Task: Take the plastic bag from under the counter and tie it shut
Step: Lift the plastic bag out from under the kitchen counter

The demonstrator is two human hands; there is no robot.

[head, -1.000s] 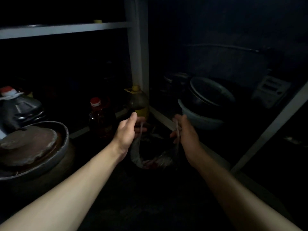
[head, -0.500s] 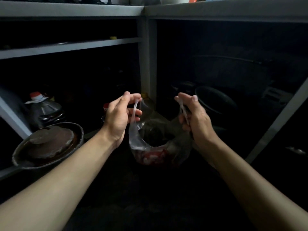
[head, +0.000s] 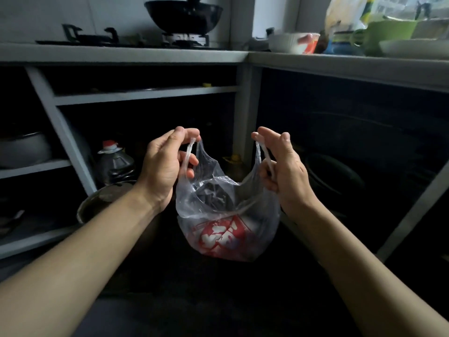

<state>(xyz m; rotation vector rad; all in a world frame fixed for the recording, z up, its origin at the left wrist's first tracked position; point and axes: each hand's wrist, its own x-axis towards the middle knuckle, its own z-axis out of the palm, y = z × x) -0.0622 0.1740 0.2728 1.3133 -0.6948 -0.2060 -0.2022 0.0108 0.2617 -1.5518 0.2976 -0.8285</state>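
A clear plastic bag (head: 226, 215) hangs in the air in front of the counter (head: 315, 63), its mouth open. Something red and white lies in its bottom. My left hand (head: 165, 166) pinches the bag's left handle between thumb and fingers. My right hand (head: 281, 166) holds the right handle the same way. The two handles are pulled apart, with the bag slung between my hands.
Under the counter stand a dark bottle with a red cap (head: 114, 162), a lidded metal pot (head: 102, 203) and a yellow-capped bottle (head: 233, 164). A black wok (head: 183, 14) sits on the stove. Bowls (head: 294, 42) and dishes crowd the counter at right.
Both hands have lifted the bag up and out from the dark space under the counter. The view has tilted up, so the countertop and stove now show.
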